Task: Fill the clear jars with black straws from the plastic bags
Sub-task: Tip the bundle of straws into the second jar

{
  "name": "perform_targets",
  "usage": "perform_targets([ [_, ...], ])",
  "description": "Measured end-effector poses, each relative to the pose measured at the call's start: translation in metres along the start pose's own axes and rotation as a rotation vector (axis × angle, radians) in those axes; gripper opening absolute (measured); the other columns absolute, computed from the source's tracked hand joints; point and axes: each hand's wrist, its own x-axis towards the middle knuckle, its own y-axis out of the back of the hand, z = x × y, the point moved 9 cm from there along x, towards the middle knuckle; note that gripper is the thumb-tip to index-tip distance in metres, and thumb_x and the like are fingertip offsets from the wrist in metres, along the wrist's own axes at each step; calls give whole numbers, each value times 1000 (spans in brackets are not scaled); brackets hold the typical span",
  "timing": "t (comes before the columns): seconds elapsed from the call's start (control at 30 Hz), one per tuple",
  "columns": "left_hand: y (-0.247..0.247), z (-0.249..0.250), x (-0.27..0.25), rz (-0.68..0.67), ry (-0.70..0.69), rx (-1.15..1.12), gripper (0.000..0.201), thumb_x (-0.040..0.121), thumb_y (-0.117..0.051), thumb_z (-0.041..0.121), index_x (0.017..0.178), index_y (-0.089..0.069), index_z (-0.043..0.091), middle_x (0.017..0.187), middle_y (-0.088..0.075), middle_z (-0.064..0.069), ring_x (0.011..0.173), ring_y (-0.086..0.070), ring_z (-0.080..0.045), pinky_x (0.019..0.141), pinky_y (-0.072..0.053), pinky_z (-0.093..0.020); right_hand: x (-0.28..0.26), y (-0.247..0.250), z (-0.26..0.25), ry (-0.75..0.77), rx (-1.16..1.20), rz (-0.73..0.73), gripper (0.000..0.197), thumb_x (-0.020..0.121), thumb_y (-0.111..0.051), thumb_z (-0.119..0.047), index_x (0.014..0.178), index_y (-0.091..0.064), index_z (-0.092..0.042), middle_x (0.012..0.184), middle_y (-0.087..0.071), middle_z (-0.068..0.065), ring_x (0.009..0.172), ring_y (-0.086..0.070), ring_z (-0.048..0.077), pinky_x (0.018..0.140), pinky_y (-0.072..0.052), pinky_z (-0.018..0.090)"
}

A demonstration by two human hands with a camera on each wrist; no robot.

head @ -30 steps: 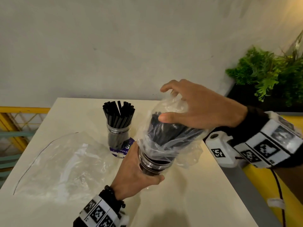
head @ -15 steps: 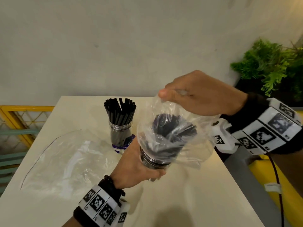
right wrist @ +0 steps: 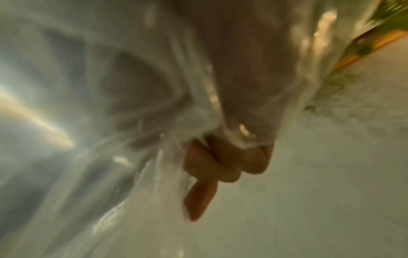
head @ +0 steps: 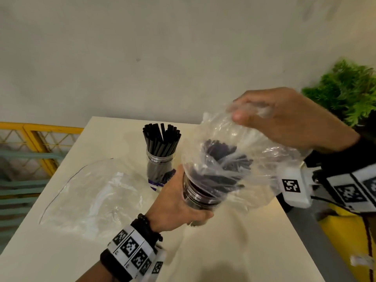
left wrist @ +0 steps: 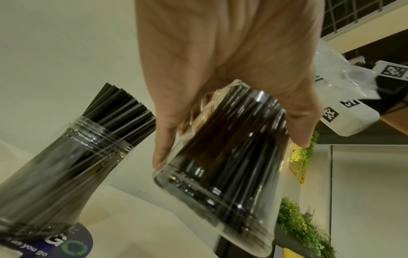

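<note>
My left hand (head: 179, 202) grips a clear jar (head: 198, 197) tilted above the white table (head: 234, 251); black straws (head: 221, 159) stick out of its mouth. A clear plastic bag (head: 262, 159) is draped over the straws and the jar's mouth. My right hand (head: 284, 117) pinches the top of that bag, up and to the right of the jar. In the left wrist view the held jar (left wrist: 223, 165) is packed with dark straws under my left hand (left wrist: 232, 69). The right wrist view shows my right hand's fingers (right wrist: 212, 164) bunched on the blurred bag (right wrist: 132, 104).
A second jar full of black straws (head: 160, 153) stands on a purple label at mid table, also the filled jar (left wrist: 66, 160) at left in the left wrist view. An empty clear bag (head: 95, 196) lies at left. Green plants (head: 350, 90) sit at far right, a yellow railing (head: 36, 139) at left.
My right hand has let go of the straw bundle, pinched the bag's top and lifted it up and to the right. The straws have slid deeper into the jar in my left hand.
</note>
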Motion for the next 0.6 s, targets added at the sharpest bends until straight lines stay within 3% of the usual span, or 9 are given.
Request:
perform_targets([
  [0.07,4,0,1,31,-20,-18,99,61,-97,15,140,-38,24,126,-68,5,117,-67,-13,99,-57,-41,1,19,8,-26,123,52,31,90,-53,-51,108,-71,-33,106,-68,-32,93,-57,-25,67,-40,-2],
  [0.13,5,1,2,32,-31,-18,105,60,-98,16,143,-35,25,131,-64,8,124,-63,-10,104,-53,-38,-1,25,13,-21,202,41,28,91,-53,-46,104,-73,-31,99,-71,-33,82,-62,-21,63,-41,0],
  [0.2,3,2,3,18,-34,-9,105,60,-98,18,143,-35,26,131,-64,8,124,-62,-10,104,-53,-38,-2,22,14,-4,225,41,25,93,-53,-42,103,-73,-30,92,-72,-31,77,-64,-17,62,-41,-2],
  [0.3,0,1,2,9,-30,-4,99,60,-97,21,139,-37,28,128,-65,10,121,-64,-9,103,-55,-37,-2,16,18,3,183,46,28,95,-50,-42,103,-73,-27,82,-69,-33,75,-60,-22,63,-39,-4],
  [0.43,-2,0,1,17,-22,-25,101,60,-96,23,140,-35,32,129,-63,12,122,-62,-8,105,-53,-36,-4,25,26,-36,217,63,29,95,-48,-41,100,-72,-25,69,-64,-38,56,-57,-19,46,-42,3],
  [0.5,-1,-1,0,20,-17,-21,99,61,-95,23,139,-36,32,127,-64,11,121,-63,-8,104,-54,-38,-5,29,29,-40,226,75,30,95,-48,-40,103,-72,-23,62,-62,-38,47,-55,-16,39,-37,3],
  [0.6,-1,-3,2,18,-13,-27,98,61,-95,22,139,-36,32,126,-66,11,120,-64,-8,104,-54,-37,-9,25,31,-61,230,74,31,95,-48,-40,104,-71,-23,55,-58,-38,39,-52,-7,37,-35,3],
])
